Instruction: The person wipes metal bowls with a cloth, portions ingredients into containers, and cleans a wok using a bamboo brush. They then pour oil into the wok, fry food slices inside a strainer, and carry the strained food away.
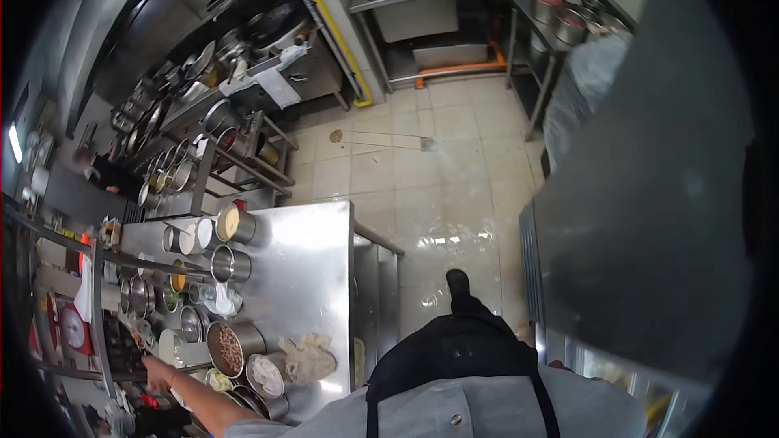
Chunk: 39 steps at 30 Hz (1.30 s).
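Steel made up most of the scene: a bright counter (pixel 304 247) ran along the wearer's left side, its near end crowded with pots and tubs. Over that clutter stretched the left hand (pixel 158 375), a thin red band at its wrist, beside a pale container (pixel 169 347) and overlapping a metal rail (pixel 128 376) in view; whether its fingers gripped anything, I cannot tell. No clear sight of the right hand was given, so its state cannot be told either. Between the hand and the counter's bare part stood a pot of brown pieces (pixel 235 349), with a crumpled beige cloth (pixel 308 358) to its right and a clear plastic bag (pixel 222 298) just beyond it. An upright post (pixel 99 316) rose beyond the hand, with a red scale (pixel 75 330) behind it. The pale container sat on the counter, left of the pot; which way it pointed was too unclear to say. The rail's long axis ran roughly side to side across the view, passing by the hand.
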Tool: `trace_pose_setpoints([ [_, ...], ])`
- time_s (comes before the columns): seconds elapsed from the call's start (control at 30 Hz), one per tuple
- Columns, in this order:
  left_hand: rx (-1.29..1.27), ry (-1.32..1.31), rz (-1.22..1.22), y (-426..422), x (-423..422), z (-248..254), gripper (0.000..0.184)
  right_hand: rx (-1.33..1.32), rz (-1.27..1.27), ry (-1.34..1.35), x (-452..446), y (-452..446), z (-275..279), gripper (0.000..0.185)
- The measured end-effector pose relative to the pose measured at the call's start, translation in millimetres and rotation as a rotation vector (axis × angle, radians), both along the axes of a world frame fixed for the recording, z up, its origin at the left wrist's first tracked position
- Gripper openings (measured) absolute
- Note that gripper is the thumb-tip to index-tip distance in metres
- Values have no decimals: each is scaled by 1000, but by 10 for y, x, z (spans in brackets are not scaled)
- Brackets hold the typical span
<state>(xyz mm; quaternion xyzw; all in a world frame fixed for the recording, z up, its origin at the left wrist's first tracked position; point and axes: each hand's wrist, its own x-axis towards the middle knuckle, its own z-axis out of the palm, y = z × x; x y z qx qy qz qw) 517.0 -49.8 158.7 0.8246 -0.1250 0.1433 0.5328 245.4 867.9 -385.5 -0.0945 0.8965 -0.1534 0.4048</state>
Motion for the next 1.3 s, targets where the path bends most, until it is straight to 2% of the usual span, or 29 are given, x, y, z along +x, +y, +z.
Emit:
trace_pose_setpoints([
  [0.07, 103, -215, -362, 218, -488, 230, 60, -240, 105, 303, -738, -204, -104, 22],
  [0.1, -11, -526, -462, -168, -455, 206, 63, -318, 152, 409, -1158, -321, -55, 22],
  [0.17, -152, -765, -796, -541, -766, 331, 70, 146, 1145, 155, -2571, -820, 215, 24],
  [0.2, -315, -856, -975, -725, -961, 388, 73, 182, 1130, 171, -3233, -1167, 303, 24],
  [0.23, -188, -603, -999, -928, -1103, 458, 74, 218, 1114, 187, -3840, -1560, 423, 24],
  [0.27, -127, -463, -997, -1094, -1167, 488, 74, 231, 1139, 196, -4352, -1930, 654, 24],
  [0.3, -62, -325, -986, -1309, -1186, 491, 74, 108, 766, 285, -4790, -2385, 1015, 27],
  [0.33, -88, -118, -1174, -1491, -1158, 474, 74, -19, 392, 367, -5177, -2845, 1315, 33],
  [0.37, -125, 95, -1356, -1577, -1149, 418, 74, -88, 410, 451, -5511, -3257, 1485, 38],
  [0.4, -135, 112, -1338, -1523, -1212, 397, 74, -209, 326, 440, -5765, -3677, 1647, 39],
  [0.43, -32, 132, -1345, -1444, -1332, 423, 69, -334, 238, 430, -5972, -4096, 1803, 40],
  [0.5, -62, 262, -1328, -1604, -1484, 297, 55, -476, 236, 337, -6220, -4830, 2108, 40],
  [0.57, -123, 223, -1136, -2248, -1054, -66, 51, -503, 381, 306, -6452, -5361, 2207, 41],
  [0.6, -151, 206, -1040, -2539, -890, -221, 49, -475, 417, 289, -6551, -5594, 2200, 41],
  [0.67, -213, 20, -1027, -2682, -824, -322, 51, -351, 524, 256, -6754, -5858, 1963, 42],
  [0.7, -166, 66, -904, -2578, -891, -263, 50, -256, 598, 248, -6931, -5942, 1755, 43],
  [0.73, -110, 107, -781, -2417, -1017, -232, 48, -153, 788, 270, -7073, -5996, 1676, 47],
  [0.8, -148, 124, -760, -2364, -1194, -319, 44, -78, 849, 209, -7352, -6119, 1536, 48],
  [0.87, -240, 143, -742, -2265, -1215, -277, 34, 121, 1030, -2, -7588, -6354, 1488, 43],
  [1.0, -406, 130, -743, -2214, -1084, -194, 20, 98, 931, 57, -8141, -6987, 1438, 47],
  [1.07, -354, 137, -714, -2174, -996, -201, 20, 159, 949, 79, -8362, -7425, 1382, 44],
  [1.13, -284, 142, -680, -2129, -978, -197, 21, 96, 1000, 142, -8546, -7878, 1326, 39],
  [1.2, -302, 106, -629, -2070, -1007, -203, 21, 279, 877, -75, -8701, -8448, 1284, 34],
  [1.27, -245, 184, -706, -1990, -859, -186, 26, 244, 946, -53, -8908, -9006, 1198, 33],
  [1.3, -215, 140, -634, -1934, -900, -158, 30, 203, 998, -38, -8917, -9305, 1130, 32],
])
